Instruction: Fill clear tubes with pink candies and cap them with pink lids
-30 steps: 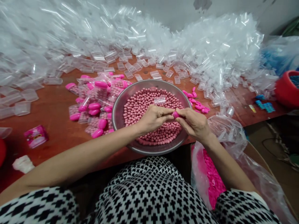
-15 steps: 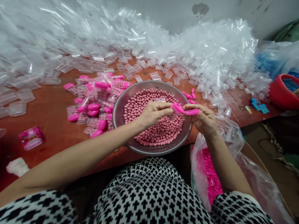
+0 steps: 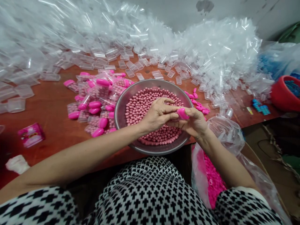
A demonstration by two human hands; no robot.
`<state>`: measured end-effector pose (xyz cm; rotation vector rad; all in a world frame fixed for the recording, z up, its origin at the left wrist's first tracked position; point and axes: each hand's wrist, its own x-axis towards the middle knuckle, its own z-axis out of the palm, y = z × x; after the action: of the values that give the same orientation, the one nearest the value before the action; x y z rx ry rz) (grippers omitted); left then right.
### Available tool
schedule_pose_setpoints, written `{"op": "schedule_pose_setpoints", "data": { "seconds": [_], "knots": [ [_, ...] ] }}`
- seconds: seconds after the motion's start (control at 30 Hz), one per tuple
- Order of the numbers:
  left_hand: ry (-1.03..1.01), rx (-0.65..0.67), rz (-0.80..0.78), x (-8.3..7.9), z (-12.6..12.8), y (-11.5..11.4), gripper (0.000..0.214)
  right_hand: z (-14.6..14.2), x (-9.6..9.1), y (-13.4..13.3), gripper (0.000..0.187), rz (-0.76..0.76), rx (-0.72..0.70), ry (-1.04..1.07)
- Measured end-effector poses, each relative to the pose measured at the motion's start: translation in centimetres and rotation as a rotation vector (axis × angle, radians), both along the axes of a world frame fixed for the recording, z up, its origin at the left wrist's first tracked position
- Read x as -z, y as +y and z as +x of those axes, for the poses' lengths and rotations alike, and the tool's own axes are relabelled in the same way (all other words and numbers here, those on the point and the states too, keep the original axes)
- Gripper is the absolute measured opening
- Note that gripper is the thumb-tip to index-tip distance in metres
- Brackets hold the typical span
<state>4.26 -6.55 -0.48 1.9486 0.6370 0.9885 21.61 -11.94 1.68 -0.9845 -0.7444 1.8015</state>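
Observation:
A metal bowl point(image 3: 122, 107) full of small pink candy balls point(image 3: 140, 104) stands at the table's near edge. Both hands meet above its right half. My left hand point(image 3: 157, 115) has its fingers curled around a clear plastic tube that is mostly hidden between the hands. My right hand point(image 3: 195, 122) presses a pink cap point(image 3: 182, 113) against the tube's end with thumb and fingers. Left of the bowl lies a heap of filled, pink-capped tubes point(image 3: 98, 100).
A huge pile of empty clear tubes point(image 3: 145, 40) covers the back of the brown table point(image 3: 53, 115). Loose pink caps point(image 3: 199, 106) lie right of the bowl. A plastic bag of pink caps point(image 3: 213, 181) sits by my right knee. A red basin point(image 3: 284, 93) stands far right, a pink packet point(image 3: 30, 135) far left.
Half a second ago my right hand held pink caps apart from the left hand; now the hands have closed together and a cap is pressed on the tube end.

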Motion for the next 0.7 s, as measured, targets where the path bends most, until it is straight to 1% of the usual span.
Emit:
{"op": "schedule_pose_setpoints", "data": {
  "seconds": [0.07,0.13,0.23,0.3,0.37,0.43,0.47,0.5,0.53,0.57,0.6,0.63,0.67,0.7],
  "knots": [
    [-0.012,-0.005,-0.005,0.0,0.2,0.0,0.017,-0.5,0.2,0.1,0.02,0.003,0.039,-0.019],
    [-0.026,-0.006,-0.033,-0.3,0.2,0.0,0.018,-0.8,0.2,0.4,0.025,0.018,0.043,-0.061],
    [-0.049,-0.016,-0.084,-1.7,-0.7,0.7,0.021,-0.2,-0.3,1.1,0.044,0.082,-0.037,-0.143],
    [-0.041,-0.082,-0.109,-3.0,-2.7,1.7,0.023,0.8,-0.7,1.6,0.054,0.17,-0.046,-0.206],
    [0.011,-0.235,-0.119,-4.2,-5.9,3.1,0.026,2.2,-0.9,2.0,0.053,0.259,0.019,-0.285],
    [0.123,-0.432,-0.099,-4.9,-9.6,4.5,0.028,3.5,-0.7,2.3,0.046,0.298,0.088,-0.351],
    [0.19,-0.554,-0.038,-5.1,-11.2,5.2,0.028,3.9,-0.5,2.4,0.043,0.298,0.108,-0.368],
    [0.28,-0.66,0.057,-5.1,-12.6,5.7,0.031,4.2,-0.3,2.4,0.041,0.294,0.122,-0.37],
    [0.37,-0.723,0.151,-5.0,-13.4,6.0,0.034,4.3,-0.1,2.5,0.04,0.289,0.135,-0.36],
    [0.447,-0.755,0.235,-4.8,-13.7,6.1,0.035,4.2,0.1,2.5,0.039,0.287,0.147,-0.343],
    [0.514,-0.737,0.294,-4.6,-13.3,6.1,0.036,4.0,0.3,2.5,0.037,0.288,0.16,-0.324],
    [0.571,-0.678,0.324,-4.3,-12.4,6.0,0.036,3.8,0.4,2.5,0.036,0.289,0.171,-0.308],
    [0.617,-0.595,0.333,-4.0,-11.0,5.8,0.034,3.6,0.5,2.6,0.035,0.289,0.18,-0.297],
    [0.675,-0.478,0.33,-3.6,-9.3,5.5,0.033,3.5,0.5,2.6,0.034,0.29,0.186,-0.291]
  ]
}}
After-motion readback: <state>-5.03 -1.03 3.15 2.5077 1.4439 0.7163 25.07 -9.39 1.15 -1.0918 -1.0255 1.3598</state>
